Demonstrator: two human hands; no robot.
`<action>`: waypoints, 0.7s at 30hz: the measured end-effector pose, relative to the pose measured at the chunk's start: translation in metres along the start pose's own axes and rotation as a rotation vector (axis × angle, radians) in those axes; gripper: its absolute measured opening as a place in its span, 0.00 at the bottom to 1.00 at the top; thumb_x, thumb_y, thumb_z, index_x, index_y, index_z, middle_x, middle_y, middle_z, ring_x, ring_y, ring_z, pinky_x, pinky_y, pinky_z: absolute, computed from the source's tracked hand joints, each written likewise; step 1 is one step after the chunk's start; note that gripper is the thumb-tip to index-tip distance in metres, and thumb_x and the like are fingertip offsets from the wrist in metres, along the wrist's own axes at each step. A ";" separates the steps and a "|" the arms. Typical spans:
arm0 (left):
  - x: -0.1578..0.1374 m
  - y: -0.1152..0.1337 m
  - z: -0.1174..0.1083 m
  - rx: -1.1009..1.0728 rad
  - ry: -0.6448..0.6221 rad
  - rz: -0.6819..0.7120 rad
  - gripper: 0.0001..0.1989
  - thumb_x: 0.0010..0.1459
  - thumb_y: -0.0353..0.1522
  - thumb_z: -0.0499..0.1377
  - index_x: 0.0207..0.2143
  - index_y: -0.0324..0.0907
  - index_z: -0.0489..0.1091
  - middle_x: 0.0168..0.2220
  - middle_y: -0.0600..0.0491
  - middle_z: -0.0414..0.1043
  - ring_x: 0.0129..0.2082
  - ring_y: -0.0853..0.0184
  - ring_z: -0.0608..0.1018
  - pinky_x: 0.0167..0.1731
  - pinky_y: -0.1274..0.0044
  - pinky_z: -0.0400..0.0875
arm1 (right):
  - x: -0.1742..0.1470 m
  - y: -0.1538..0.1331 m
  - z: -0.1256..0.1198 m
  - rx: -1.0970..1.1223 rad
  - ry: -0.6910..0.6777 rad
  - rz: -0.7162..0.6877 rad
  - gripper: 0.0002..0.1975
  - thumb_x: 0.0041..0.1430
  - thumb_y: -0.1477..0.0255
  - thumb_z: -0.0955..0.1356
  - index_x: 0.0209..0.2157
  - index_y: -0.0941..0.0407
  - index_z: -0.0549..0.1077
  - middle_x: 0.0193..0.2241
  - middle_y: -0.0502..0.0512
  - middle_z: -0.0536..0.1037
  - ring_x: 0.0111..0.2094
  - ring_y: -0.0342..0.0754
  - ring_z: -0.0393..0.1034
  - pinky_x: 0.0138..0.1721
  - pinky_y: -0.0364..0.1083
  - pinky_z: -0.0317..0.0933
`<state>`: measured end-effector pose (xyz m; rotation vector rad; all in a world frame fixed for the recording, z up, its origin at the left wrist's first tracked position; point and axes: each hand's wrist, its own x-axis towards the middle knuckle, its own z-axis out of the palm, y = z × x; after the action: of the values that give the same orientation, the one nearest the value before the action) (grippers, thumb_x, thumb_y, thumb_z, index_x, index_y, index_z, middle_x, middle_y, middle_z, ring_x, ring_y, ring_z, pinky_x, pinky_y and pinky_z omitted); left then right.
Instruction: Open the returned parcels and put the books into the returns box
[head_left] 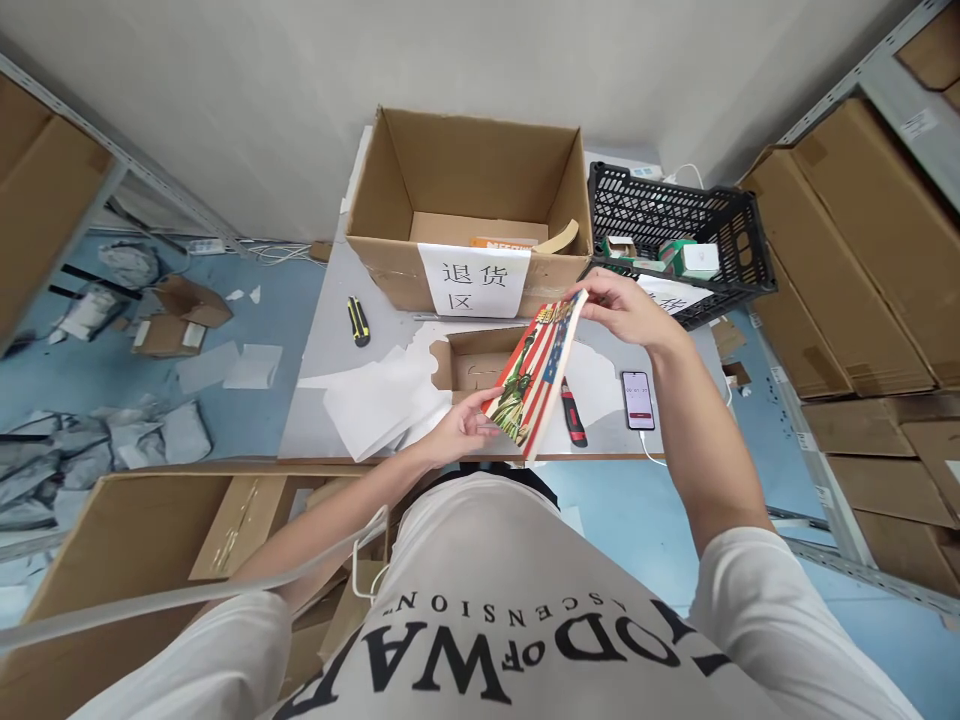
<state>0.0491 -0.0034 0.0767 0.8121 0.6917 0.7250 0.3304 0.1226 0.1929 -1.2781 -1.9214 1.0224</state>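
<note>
A book (531, 372) with red and white stripes, a blue starred patch and a green statue on its cover is held tilted between my two hands. My left hand (463, 430) pinches its lower left corner. At the upper right corner, the fingers of my right hand (621, 305) close on the edge. Below the book lies an open small cardboard box (469, 362), partly covered by it. White paper sheets (382, 400) spread to the left of that box. A red and black utility knife (574, 418) rests just right of the book.
Behind stands a large open carton (390, 275) with a paper label and an orange item inside. To its right is a black crate (761, 245) holding small boxes. A yellow-black knife (358, 322) and a phone (638, 400) lie on the table (319, 350). Shelves flank both sides.
</note>
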 end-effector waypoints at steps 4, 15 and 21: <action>0.004 -0.006 0.008 0.099 -0.031 -0.030 0.32 0.42 0.31 0.71 0.52 0.46 0.70 0.58 0.44 0.67 0.52 0.57 0.74 0.45 0.70 0.73 | 0.011 -0.018 0.003 -0.052 -0.011 -0.069 0.15 0.57 0.57 0.68 0.34 0.55 0.74 0.32 0.50 0.72 0.35 0.44 0.66 0.36 0.44 0.62; 0.016 -0.029 0.016 -0.133 0.384 -0.011 0.31 0.45 0.44 0.69 0.49 0.44 0.65 0.43 0.49 0.78 0.40 0.59 0.82 0.46 0.63 0.75 | 0.036 -0.009 0.025 -0.218 -0.087 -0.108 0.18 0.63 0.61 0.63 0.22 0.56 0.64 0.22 0.48 0.65 0.26 0.42 0.55 0.29 0.44 0.49; 0.011 -0.036 0.024 -0.155 0.409 -0.025 0.27 0.47 0.44 0.68 0.46 0.43 0.66 0.44 0.47 0.78 0.41 0.59 0.82 0.45 0.65 0.75 | 0.037 -0.001 0.032 -0.280 -0.120 -0.116 0.18 0.63 0.63 0.63 0.22 0.56 0.66 0.22 0.49 0.68 0.26 0.42 0.56 0.29 0.44 0.50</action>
<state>0.0845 -0.0218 0.0570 0.5147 0.9957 0.9215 0.2912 0.1481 0.1803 -1.2594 -2.2655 0.8083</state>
